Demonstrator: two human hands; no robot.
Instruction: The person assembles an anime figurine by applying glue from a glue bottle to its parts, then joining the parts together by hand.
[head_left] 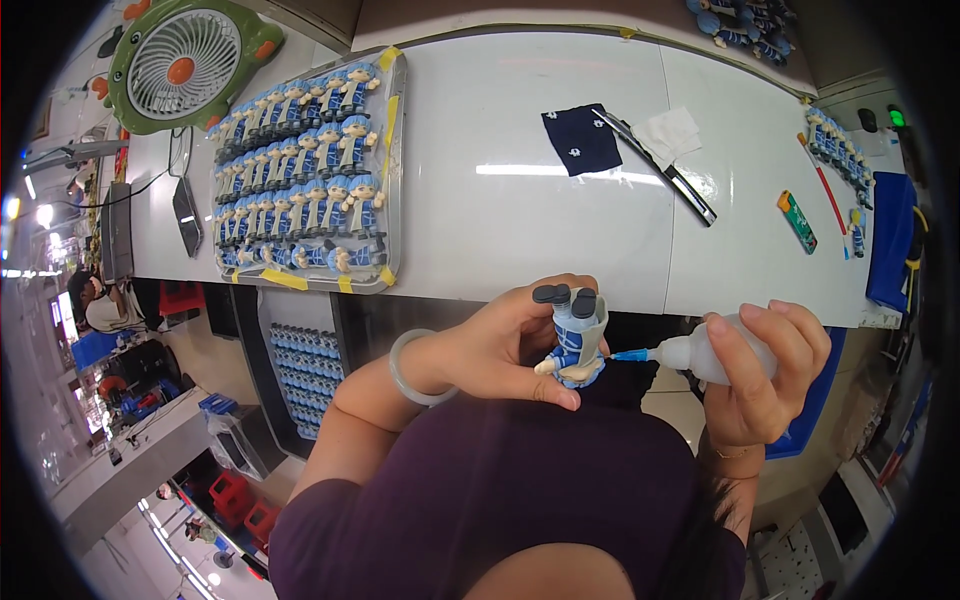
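Upside down in my left hand is a small figurine with blue hair, a blue and white outfit and dark shoes pointing up. My fingers and thumb are closed around it, in front of my body. My right hand grips a white squeeze bottle lying sideways. The bottle's thin blue tip points left and reaches the figurine's edge near the head; whether it touches I cannot tell. A pale bangle circles my left wrist.
On the white table, a tray holds rows of similar figurines beside a green fan. A dark cloth, a utility knife, a green lighter and a red stick lie there. Another figurine tray sits below, left.
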